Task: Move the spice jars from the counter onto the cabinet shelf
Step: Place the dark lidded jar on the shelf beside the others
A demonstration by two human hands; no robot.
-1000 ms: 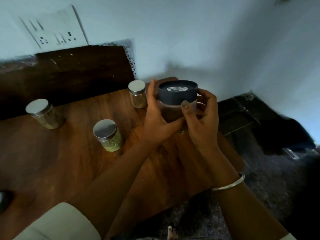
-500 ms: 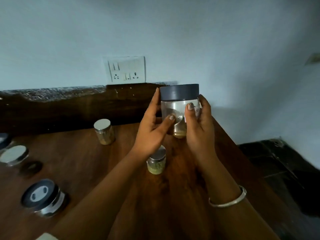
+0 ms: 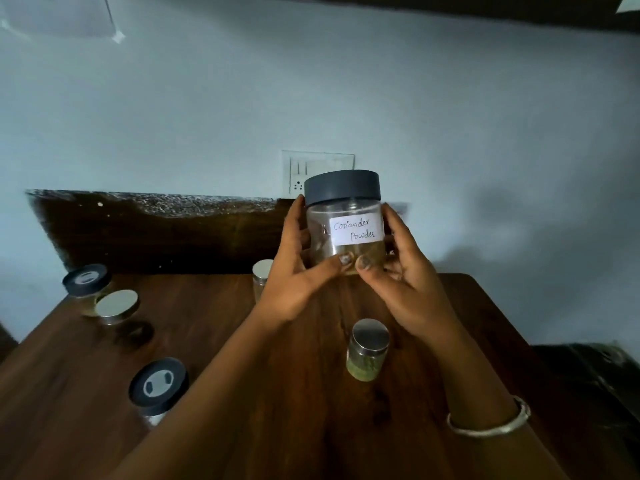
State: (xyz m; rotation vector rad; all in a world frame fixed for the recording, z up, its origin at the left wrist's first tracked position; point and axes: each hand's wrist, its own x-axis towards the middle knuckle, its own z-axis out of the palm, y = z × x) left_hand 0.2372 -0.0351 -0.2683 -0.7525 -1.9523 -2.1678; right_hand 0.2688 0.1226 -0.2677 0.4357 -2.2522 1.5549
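I hold a clear jar (image 3: pixel 344 223) with a dark grey lid and a white label reading "Coriander Powder" up in front of the wall. My left hand (image 3: pixel 299 268) grips its left side and my right hand (image 3: pixel 403 271) grips its right side, both thumbs at its base. It holds a little brownish powder. On the wooden counter (image 3: pixel 277 393) stand a small silver-lidded jar of green spice (image 3: pixel 367 349), another silver-lidded jar (image 3: pixel 261 277) partly hidden behind my left hand, a silver-lidded jar (image 3: pixel 116 306) and two dark-lidded jars (image 3: pixel 157 388) (image 3: pixel 86 280).
A dark backsplash (image 3: pixel 156 233) runs along the back of the counter. A white wall socket (image 3: pixel 317 168) sits behind the held jar. A dark edge (image 3: pixel 485 8) crosses the top of the view. Lower dark stone surface (image 3: pixel 588 375) lies to the right.
The jar has risen higher off the counter and turned, so its handwritten label now faces me. The camera has tilted up, showing more wall.
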